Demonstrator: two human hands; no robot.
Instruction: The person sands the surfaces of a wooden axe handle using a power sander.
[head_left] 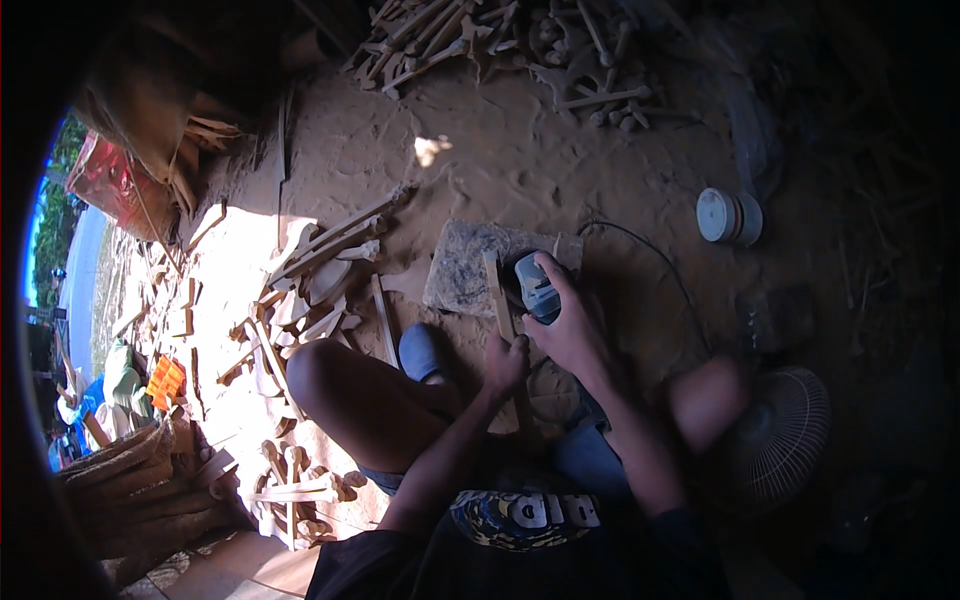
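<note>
My left hand (505,362) is closed around the lower end of a pale, narrow wooden piece (497,290). The piece stretches away from me, its far end over a rough, stained block (458,268) on the ground. My right hand (570,330) grips a grey-blue handheld power tool (537,285) just right of the wooden piece. Whether the tool touches the wood I cannot tell, and its underside is hidden. Beyond it, a dark cable (645,240) curves over the ground to the right.
Long pale pieces (340,240) lie heaped at the left, with a bigger pile (430,45) at the far side. A white tub (722,216) rests on its side at the right. Close to my right knee stands a fan (790,435). A bundle (295,490) sits near left.
</note>
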